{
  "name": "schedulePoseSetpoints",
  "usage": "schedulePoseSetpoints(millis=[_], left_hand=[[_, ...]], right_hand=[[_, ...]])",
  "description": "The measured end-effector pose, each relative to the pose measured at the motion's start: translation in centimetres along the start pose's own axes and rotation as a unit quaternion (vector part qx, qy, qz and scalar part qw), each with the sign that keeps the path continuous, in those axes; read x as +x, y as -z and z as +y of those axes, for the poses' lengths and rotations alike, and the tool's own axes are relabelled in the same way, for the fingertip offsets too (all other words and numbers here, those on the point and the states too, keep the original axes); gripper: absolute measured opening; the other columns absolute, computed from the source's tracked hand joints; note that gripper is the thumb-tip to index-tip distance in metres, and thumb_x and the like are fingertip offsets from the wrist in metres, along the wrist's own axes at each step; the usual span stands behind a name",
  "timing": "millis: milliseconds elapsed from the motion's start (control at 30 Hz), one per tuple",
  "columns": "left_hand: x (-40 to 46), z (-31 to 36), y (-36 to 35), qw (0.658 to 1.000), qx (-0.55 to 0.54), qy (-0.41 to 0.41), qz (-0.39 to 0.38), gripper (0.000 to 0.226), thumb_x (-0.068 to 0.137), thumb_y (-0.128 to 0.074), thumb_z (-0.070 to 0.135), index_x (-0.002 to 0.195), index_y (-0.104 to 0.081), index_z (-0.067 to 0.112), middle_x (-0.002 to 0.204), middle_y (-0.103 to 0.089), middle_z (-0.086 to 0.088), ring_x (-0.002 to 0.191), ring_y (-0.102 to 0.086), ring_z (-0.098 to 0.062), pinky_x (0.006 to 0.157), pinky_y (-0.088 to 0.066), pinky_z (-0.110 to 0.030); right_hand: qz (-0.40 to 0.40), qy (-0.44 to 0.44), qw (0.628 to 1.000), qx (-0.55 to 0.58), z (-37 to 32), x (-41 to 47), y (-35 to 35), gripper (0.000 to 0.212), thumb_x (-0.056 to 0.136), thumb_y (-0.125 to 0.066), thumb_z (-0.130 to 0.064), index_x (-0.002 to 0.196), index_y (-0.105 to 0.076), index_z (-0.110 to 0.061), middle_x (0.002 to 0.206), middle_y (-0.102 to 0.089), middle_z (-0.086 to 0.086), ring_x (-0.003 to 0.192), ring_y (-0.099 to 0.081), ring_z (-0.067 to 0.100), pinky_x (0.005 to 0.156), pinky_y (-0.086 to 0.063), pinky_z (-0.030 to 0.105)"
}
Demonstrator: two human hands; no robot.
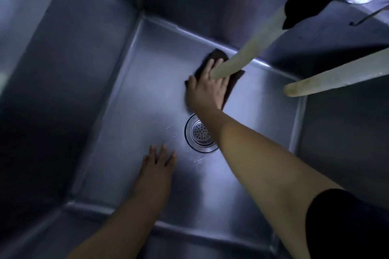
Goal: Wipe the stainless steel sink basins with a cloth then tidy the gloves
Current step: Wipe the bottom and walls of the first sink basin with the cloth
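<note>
1. Stainless steel sink basin (130, 94), one, is filling the frame, with one round perforated drain (201, 132) at centre.
2. Right hand (207, 88) is pressing one dark brown cloth (219, 57) flat, fingers spread, above centre.
3. Left hand (156, 166) is resting flat with straight fingers, lower centre.
4. Two pale hoses (252, 48) are hanging at upper right.

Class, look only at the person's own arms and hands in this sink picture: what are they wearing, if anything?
Both hands are bare: no gloves, rings or watch show on the left hand or the right hand. Both forearms are uncovered too. The right arm has a black sleeve near the elbow. No sleeve shows on the left arm in view.
</note>
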State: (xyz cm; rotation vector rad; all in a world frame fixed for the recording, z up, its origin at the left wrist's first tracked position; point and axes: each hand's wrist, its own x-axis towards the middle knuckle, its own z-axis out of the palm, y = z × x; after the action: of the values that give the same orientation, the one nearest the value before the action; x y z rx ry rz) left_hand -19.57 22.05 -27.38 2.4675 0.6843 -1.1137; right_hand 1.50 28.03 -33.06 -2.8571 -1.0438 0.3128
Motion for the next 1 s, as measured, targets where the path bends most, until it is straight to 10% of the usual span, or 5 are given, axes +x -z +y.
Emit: schedulePoseSetpoints(millis=[367, 700, 867, 1000], left_hand=[[-0.2, -0.3, -0.1, 1.0, 0.016, -0.008, -0.013, 0.073, 0.095, -0.035, 0.016, 0.148, 0.016, 0.012, 0.154, 0.022, -0.018, 0.141, 0.012, -0.046, 0.116, -0.006, -0.047], [-0.2, -0.1, 0.2, 0.999, -0.041, 0.009, 0.005, 0.069, 0.094, -0.03, 0.007, 0.15, 0.01, 0.016, 0.156, 0.02, -0.013, 0.141, 0.015, -0.044, 0.116, -0.002, -0.047], [0.1, 0.0, -0.1, 0.999, -0.053, 0.012, 0.007, 0.07, 0.095, -0.033, 0.011, 0.149, 0.011, 0.015, 0.156, 0.02, -0.014, 0.14, 0.015, -0.046, 0.115, -0.002, -0.05], [0.4, -0.1, -0.4, 0.998, -0.062, 0.008, 0.008, 0.068, 0.096, -0.033, 0.014, 0.15, 0.008, 0.015, 0.156, 0.019, -0.014, 0.139, 0.015, -0.048, 0.114, 0.0, -0.053]], right_hand=[[-0.101, 0.355, 0.929, -0.034, -7.3, -2.9, -1.4, 0.071, 0.094, -0.038, -0.043, 0.152, -0.006, -0.018, 0.16, -0.001, 0.007, 0.147, 0.004, 0.023, 0.117, 0.006, 0.035], [0.01, 0.035, 0.998, -0.055, 13.3, -3.9, 2.4, 0.073, 0.086, -0.034, -0.052, 0.147, -0.03, -0.012, 0.153, -0.026, 0.018, 0.141, -0.021, 0.04, 0.114, -0.013, 0.049], [0.016, -0.155, 0.987, -0.041, 10.1, -0.3, 2.1, 0.071, 0.092, -0.038, -0.04, 0.149, -0.017, -0.003, 0.154, -0.013, 0.026, 0.143, -0.009, 0.042, 0.113, -0.007, 0.055], [0.007, -0.073, 0.996, -0.049, 2.9, 3.1, 1.2, 0.074, 0.092, -0.041, -0.04, 0.148, -0.014, 0.0, 0.153, -0.013, 0.029, 0.143, -0.008, 0.043, 0.114, -0.001, 0.056]])
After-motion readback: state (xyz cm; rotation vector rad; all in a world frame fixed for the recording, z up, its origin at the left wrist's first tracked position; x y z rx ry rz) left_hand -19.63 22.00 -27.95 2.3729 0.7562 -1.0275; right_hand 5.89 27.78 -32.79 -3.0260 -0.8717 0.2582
